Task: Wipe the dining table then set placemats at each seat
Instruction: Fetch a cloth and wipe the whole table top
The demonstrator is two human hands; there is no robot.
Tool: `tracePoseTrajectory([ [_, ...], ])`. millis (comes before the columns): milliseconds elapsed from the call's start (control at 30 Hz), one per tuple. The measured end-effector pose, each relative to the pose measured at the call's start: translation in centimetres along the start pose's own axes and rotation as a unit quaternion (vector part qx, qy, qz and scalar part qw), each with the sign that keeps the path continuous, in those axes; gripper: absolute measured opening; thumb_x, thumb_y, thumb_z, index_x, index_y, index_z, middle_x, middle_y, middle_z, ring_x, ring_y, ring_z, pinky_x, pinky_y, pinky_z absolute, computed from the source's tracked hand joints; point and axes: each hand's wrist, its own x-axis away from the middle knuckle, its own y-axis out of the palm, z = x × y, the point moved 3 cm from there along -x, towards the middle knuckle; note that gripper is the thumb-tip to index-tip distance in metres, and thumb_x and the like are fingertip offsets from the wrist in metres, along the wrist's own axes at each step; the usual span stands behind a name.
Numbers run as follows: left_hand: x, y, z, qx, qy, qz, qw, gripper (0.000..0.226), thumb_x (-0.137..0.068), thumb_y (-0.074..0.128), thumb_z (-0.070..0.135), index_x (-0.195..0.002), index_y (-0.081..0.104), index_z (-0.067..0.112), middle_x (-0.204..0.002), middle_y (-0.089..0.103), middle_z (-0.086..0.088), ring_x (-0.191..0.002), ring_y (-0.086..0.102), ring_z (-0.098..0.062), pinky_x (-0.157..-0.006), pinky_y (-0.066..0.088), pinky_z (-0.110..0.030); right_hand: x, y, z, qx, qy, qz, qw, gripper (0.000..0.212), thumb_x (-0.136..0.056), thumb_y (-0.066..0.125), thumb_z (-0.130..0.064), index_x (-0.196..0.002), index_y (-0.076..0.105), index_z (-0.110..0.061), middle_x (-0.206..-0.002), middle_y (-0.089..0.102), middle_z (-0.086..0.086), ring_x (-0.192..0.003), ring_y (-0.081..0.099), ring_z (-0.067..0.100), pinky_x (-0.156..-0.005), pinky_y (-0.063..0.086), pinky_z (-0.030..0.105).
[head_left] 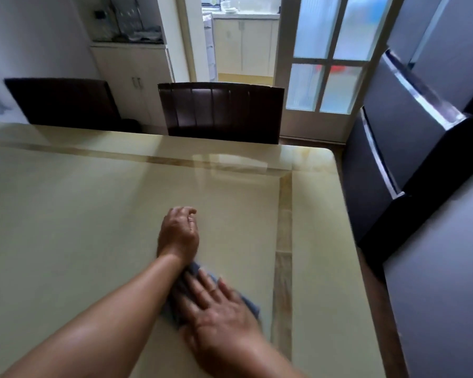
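Observation:
The cream dining table (66,214) with a tan inlaid border fills most of the head view. A blue-grey cloth (253,305) lies on it near the right border strip. My right hand (219,306) lies flat on the cloth, fingers spread and pointing up-left, pressing it to the tabletop; the hand is blurred by motion. My left forearm crosses in front from the lower left. My left hand (178,233) rests on the table just beyond the cloth, fingers loosely curled with nothing in them. No placemats are in view.
Two dark brown chairs stand at the far edge, one at the left (60,100) and one at the middle (221,111). Dark grey furniture (410,148) stands close to the table's right edge. Behind are a white cabinet (131,77) and a glass-paned door (325,55).

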Motion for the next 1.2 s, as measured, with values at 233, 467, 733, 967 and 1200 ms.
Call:
tracePoseTrajectory([
  [233, 8.6, -4.0, -1.4, 0.032, -0.018, 0.041, 0.998, 0.019, -0.09, 0.048, 0.008, -0.093, 0.066, 0.01, -0.102, 0.063, -0.013, -0.103, 0.051, -0.028, -0.091, 0.031, -0.027, 0.9, -0.7, -0.5, 0.016, -0.079, -0.055, 0.995, 0.051, -0.09, 0.027, -0.053, -0.14, 0.032, -0.047, -0.154, 0.024, -0.016, -0.143, 0.018, 0.009, -0.117, -0.005, 0.035],
  [467, 11.1, -8.7, -7.0, 0.033, -0.076, 0.049, 0.995, 0.019, -0.092, 0.046, 0.01, -0.1, 0.062, 0.012, -0.105, 0.061, -0.008, -0.107, 0.049, -0.024, -0.082, 0.03, -0.021, -8.3, -3.5, 8.0, -0.064, 0.248, 0.037, 0.966, 0.058, -0.098, 0.02, -0.045, -0.15, 0.001, -0.028, -0.159, -0.013, -0.001, -0.145, -0.014, 0.016, -0.117, -0.005, 0.037],
  [733, 11.2, -10.4, -9.4, 0.029, -0.136, 0.104, 0.985, 0.02, -0.091, 0.046, 0.008, -0.101, 0.063, 0.005, -0.109, 0.061, -0.019, -0.109, 0.051, -0.034, -0.094, 0.031, -0.032, -9.7, 1.7, -8.6, -0.049, -0.03, -0.022, 0.998, 0.063, -0.097, 0.028, -0.04, -0.15, -0.002, -0.025, -0.159, -0.013, -0.003, -0.144, -0.018, 0.014, -0.114, -0.013, 0.035],
  [967, 13.2, -14.0, -12.3, 0.056, -0.243, 0.065, 0.966, 0.022, -0.09, 0.041, 0.016, -0.086, 0.062, 0.02, -0.108, 0.068, -0.011, -0.107, 0.053, -0.033, -0.097, 0.042, -0.04, -5.3, 5.0, -17.4, 0.017, -0.18, -0.048, 0.982, 0.056, -0.098, 0.027, -0.036, -0.15, 0.013, -0.025, -0.16, 0.008, -0.002, -0.146, -0.012, 0.018, -0.117, -0.014, 0.04],
  [1200, 17.2, -17.1, -12.1, 0.143, -0.251, 0.022, 0.957, 0.021, -0.09, 0.045, 0.014, -0.083, 0.065, 0.016, -0.095, 0.071, -0.012, -0.093, 0.065, -0.029, -0.086, 0.053, -0.04, -2.4, 4.3, -15.6, -0.021, -0.151, -0.038, 0.988, 0.051, -0.099, 0.024, -0.044, -0.148, 0.012, -0.038, -0.159, -0.001, -0.012, -0.145, -0.01, 0.011, -0.116, -0.008, 0.035],
])
